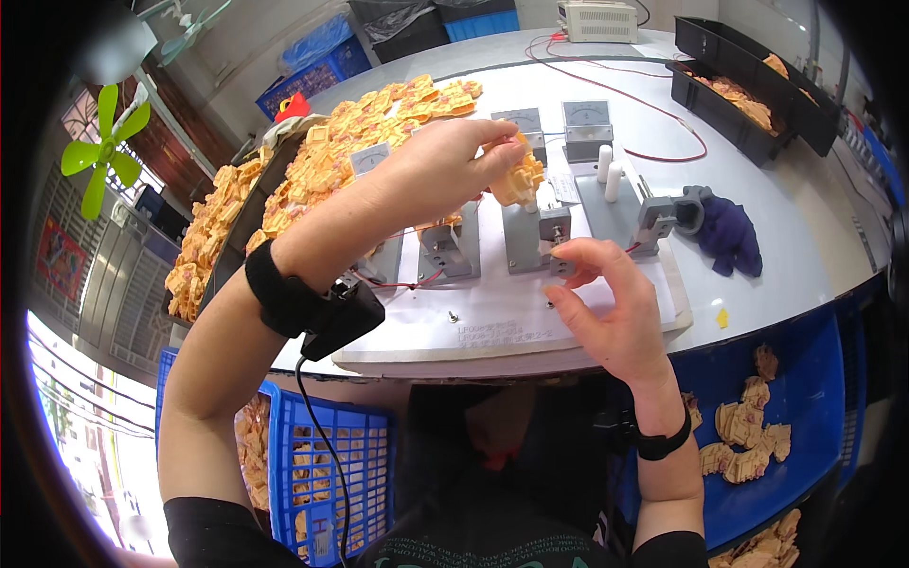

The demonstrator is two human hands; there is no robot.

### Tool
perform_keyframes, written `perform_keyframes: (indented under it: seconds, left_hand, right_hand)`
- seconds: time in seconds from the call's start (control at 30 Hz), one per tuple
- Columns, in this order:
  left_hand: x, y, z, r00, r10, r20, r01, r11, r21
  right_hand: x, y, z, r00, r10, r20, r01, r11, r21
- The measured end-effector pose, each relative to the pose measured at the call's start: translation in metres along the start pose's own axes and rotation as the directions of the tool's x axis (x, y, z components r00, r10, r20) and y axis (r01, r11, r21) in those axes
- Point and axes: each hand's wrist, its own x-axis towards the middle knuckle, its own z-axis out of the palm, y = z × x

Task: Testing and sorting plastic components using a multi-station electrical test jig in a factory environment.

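My left hand (464, 166) reaches across the fixtures, its fingers closed on a yellow-orange plastic part (522, 182). Below that part stands a grey test fixture (524, 248) with a small metal clamp block (555, 225) at its front. Beside the block is my right hand (614, 317), its thumb and index finger apart, nothing visible between them. The index fingertip is close to the block; whether it touches is unclear. Another grey fixture (606, 213) with white posts stands to the right. An analog meter (588, 125) sits behind it.
A big heap of yellow-orange parts (341, 142) covers the table's left side. Black trays (729, 99) stand at the back right. A purple cloth-like bundle (729, 235) lies on the right. Below the table are a blue basket (327, 417) and a blue bin (805, 407) with parts.
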Motion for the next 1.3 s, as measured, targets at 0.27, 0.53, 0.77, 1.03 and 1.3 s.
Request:
perform_keyframes:
  seconds: [0.27,0.53,0.77,1.03,1.3]
  left_hand:
    - [0.012,0.012,0.000,0.951,0.202,0.236,-0.296,0.819,0.492]
    - [-0.011,0.005,0.009,0.997,0.003,0.081,-0.020,0.978,0.206]
    - [-0.167,-0.017,-0.034,0.948,0.126,-0.293,-0.144,0.989,-0.042]
    - [-0.245,-0.116,0.018,0.916,-0.141,-0.376,0.082,0.982,-0.170]
    - [-0.203,-0.110,0.043,0.938,0.066,-0.340,-0.093,0.994,-0.065]
  right_hand:
    - [-0.003,-0.002,0.003,1.000,0.020,-0.015,-0.022,0.994,-0.104]
    - [-0.003,0.003,0.013,0.993,0.113,-0.045,-0.115,0.992,-0.051]
    - [-0.004,-0.007,-0.003,0.966,0.037,-0.256,-0.072,0.989,-0.129]
    - [-0.011,-0.021,-0.002,0.978,0.150,0.145,-0.070,0.892,-0.447]
    - [-0.008,-0.016,0.003,0.972,0.171,0.160,-0.059,0.840,-0.539]
